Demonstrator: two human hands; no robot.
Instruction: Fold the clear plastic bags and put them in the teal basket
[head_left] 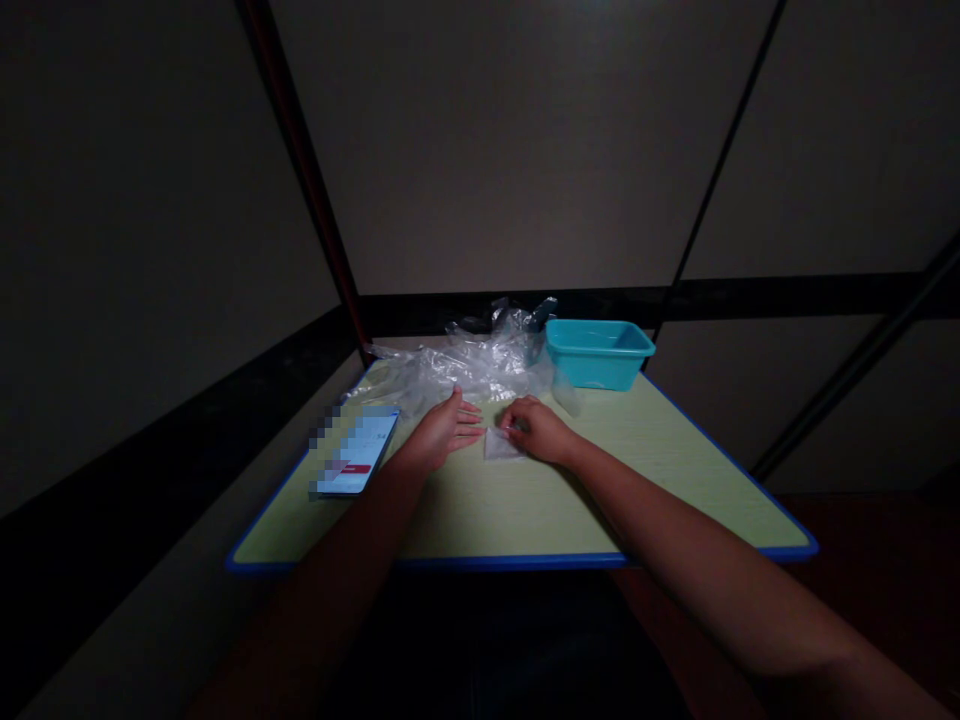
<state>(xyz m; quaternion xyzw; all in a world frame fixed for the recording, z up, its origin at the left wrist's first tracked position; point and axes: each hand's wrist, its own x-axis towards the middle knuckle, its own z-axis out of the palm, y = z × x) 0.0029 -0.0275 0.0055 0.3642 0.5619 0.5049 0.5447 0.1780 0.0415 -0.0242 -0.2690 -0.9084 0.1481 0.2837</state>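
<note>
A small whitish, flat packet or folded piece of plastic (pixel 501 446) lies on the table near its middle. My right hand (pixel 536 428) is closed at its upper right edge, the fingertips pinching or pressing it. To the left of the packet, my left hand (pixel 448 428) is open with the fingers stretched out and the thumb up, apart from the packet and holding nothing. Just beyond both hands spreads a heap of clear, crumpled plastic (pixel 480 365), which looks like bags or film.
The pale green table (pixel 517 520) has a blue edge. A turquoise plastic basin (pixel 600 365) stands at the back right. At the left lies a tablet or phone (pixel 360 455) with a lit screen, partly pixelated. Panelled walls (pixel 510 150) rise behind and to the left.
</note>
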